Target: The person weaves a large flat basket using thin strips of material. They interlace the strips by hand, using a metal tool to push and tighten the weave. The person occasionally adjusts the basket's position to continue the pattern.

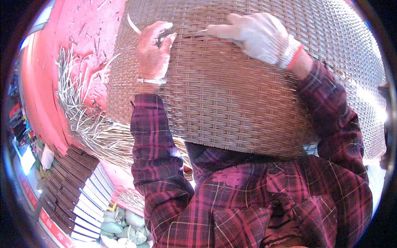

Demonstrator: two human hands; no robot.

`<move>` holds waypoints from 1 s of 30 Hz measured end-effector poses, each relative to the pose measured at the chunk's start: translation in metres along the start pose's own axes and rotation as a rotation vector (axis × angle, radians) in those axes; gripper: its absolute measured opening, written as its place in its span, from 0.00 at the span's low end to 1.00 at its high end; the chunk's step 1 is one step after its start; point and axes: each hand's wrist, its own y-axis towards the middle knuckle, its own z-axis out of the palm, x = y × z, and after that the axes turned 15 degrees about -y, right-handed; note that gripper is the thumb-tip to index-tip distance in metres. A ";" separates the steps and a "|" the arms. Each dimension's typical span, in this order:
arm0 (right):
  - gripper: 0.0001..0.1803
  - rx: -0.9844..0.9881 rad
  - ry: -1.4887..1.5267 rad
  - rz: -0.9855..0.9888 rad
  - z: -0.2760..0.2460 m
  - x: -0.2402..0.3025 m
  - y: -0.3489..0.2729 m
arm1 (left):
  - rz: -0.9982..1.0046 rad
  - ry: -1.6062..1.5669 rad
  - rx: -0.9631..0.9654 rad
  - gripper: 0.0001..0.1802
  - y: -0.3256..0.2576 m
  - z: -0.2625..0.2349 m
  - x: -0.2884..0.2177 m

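Observation:
A large brown woven wicker panel [231,99] spreads before me. My left hand [155,51], bare with a white band at the wrist, is over its left part; thumb and forefinger are curved with a gap between their tips. My right hand [264,39] wears a white knit glove with a red cuff edge. Its fingers are closed, the forefinger reaching left to a thin strand [201,31] at the weave's surface. The strand's other end is lost among the weave. A pale loose strip [133,25] sticks up beside my left hand.
Left of the panel, a heap of loose pale strips [89,120] lies along a pink surface [89,25] strewn with dark scraps. At lower left stands a stack of dark brown woven pieces [70,182]. Several pale green and whitish bundles [126,227] lie beside it.

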 end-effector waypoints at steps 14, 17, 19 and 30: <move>0.20 -0.148 0.148 0.144 -0.010 -0.028 -0.068 | -0.207 -0.275 0.291 0.09 0.023 0.026 -0.043; 0.17 -0.054 0.043 0.082 -0.010 -0.024 -0.054 | -0.343 -0.223 0.211 0.08 0.014 0.002 -0.031; 0.19 -0.024 -0.032 0.047 -0.016 -0.021 -0.044 | -0.456 -0.163 0.221 0.08 0.004 0.001 -0.021; 0.15 -0.056 0.153 0.071 0.003 -0.009 -0.017 | -0.342 -0.523 0.041 0.06 -0.008 0.013 -0.003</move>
